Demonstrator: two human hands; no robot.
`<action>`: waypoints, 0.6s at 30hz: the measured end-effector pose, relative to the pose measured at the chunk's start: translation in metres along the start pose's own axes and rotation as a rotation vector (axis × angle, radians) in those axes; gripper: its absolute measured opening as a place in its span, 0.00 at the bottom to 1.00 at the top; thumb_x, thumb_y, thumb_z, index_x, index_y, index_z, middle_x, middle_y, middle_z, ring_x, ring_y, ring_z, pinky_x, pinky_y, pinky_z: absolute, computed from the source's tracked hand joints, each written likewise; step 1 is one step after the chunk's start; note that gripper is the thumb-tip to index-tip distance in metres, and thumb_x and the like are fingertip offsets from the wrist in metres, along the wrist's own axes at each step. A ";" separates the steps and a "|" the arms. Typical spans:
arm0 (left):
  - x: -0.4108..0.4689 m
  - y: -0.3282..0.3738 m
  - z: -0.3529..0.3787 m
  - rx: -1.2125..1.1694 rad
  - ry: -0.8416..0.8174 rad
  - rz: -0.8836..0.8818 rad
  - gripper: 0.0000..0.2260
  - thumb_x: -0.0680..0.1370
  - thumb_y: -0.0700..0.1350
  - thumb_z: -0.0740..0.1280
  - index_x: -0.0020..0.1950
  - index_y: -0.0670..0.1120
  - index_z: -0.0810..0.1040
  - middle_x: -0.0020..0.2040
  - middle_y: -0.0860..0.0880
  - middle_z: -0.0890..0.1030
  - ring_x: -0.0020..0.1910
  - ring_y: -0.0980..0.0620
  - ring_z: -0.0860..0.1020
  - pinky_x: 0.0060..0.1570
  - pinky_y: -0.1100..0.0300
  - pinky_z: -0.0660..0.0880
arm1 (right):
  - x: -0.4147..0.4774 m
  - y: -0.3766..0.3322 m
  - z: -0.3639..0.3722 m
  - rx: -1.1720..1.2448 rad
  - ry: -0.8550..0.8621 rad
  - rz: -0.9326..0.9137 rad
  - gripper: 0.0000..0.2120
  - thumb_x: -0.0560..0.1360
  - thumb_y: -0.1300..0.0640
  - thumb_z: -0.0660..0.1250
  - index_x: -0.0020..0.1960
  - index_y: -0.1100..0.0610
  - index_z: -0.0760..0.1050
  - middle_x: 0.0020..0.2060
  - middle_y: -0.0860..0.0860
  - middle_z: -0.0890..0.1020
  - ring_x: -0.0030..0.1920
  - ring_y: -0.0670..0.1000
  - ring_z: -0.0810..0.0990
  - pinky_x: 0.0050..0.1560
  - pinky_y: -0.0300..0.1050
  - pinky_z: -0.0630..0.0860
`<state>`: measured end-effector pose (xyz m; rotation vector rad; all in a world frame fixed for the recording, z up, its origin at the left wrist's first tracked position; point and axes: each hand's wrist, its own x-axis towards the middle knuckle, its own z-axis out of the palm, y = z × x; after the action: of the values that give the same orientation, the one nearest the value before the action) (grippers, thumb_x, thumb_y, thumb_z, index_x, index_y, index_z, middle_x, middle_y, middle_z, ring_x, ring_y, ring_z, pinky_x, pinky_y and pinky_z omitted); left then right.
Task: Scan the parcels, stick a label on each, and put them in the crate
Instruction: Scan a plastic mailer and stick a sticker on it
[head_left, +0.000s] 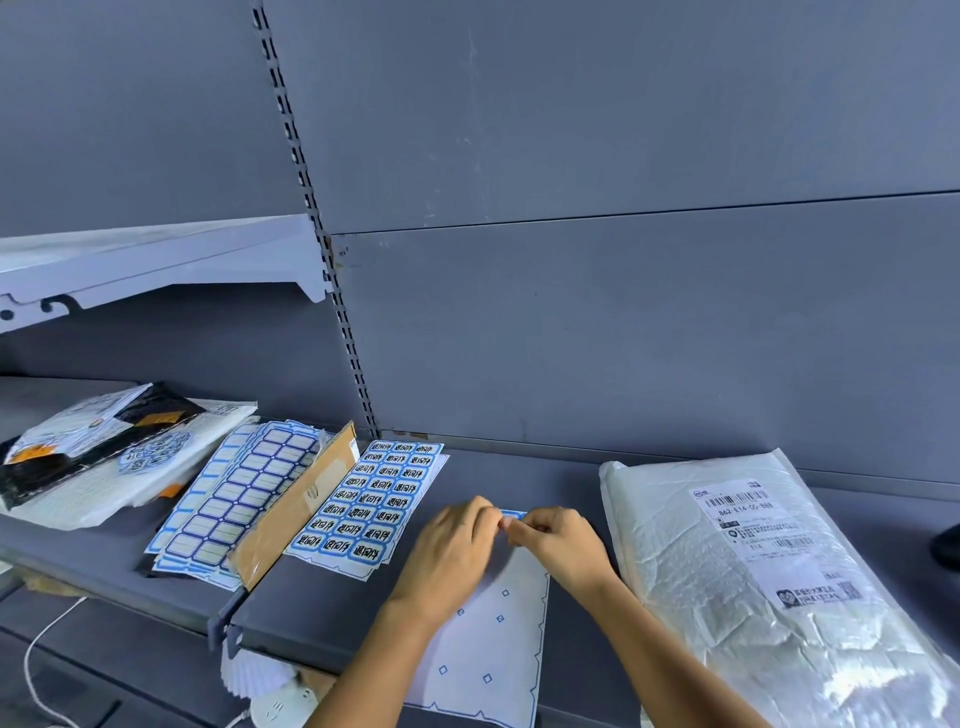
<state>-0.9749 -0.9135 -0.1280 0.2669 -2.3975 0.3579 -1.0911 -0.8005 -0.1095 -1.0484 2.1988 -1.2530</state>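
Label being taken off its backing sheet; parcel waiting alongside.

We find the left hand (452, 545) and right hand (563, 543) meeting fingertip to fingertip, both pinching a blue-edged label (515, 515) at the far end of a nearly stripped backing sheet (493, 649) on the shelf (322, 608). We judge the label light, limp and tacky, best held by one corner; its long axis seems to run left to right. The white poly parcel (675, 571), probably soft and slippery, lies just right, slip upward, long axis running from the back panel toward us.
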 end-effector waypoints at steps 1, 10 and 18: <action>-0.001 -0.001 -0.001 -0.008 -0.016 0.005 0.04 0.75 0.42 0.59 0.46 0.51 0.66 0.39 0.52 0.75 0.32 0.53 0.75 0.34 0.62 0.71 | 0.000 -0.001 -0.001 0.027 -0.008 0.001 0.15 0.73 0.44 0.67 0.35 0.53 0.80 0.25 0.48 0.72 0.27 0.46 0.64 0.31 0.42 0.61; 0.001 0.002 -0.005 -0.009 0.005 0.079 0.06 0.75 0.41 0.62 0.45 0.51 0.67 0.39 0.52 0.74 0.32 0.52 0.73 0.35 0.61 0.68 | 0.002 0.001 0.000 0.109 -0.012 -0.007 0.14 0.74 0.55 0.65 0.30 0.47 0.78 0.21 0.45 0.70 0.25 0.44 0.62 0.29 0.38 0.60; 0.004 -0.002 -0.013 -0.118 -0.143 -0.185 0.05 0.75 0.48 0.57 0.46 0.51 0.71 0.39 0.54 0.76 0.33 0.54 0.76 0.32 0.63 0.70 | 0.000 -0.010 -0.016 0.281 0.087 0.095 0.11 0.75 0.61 0.61 0.34 0.55 0.70 0.25 0.47 0.69 0.28 0.47 0.64 0.27 0.37 0.61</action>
<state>-0.9697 -0.9113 -0.1157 0.4700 -2.4974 0.1145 -1.0973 -0.7944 -0.0928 -0.7840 2.0307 -1.5336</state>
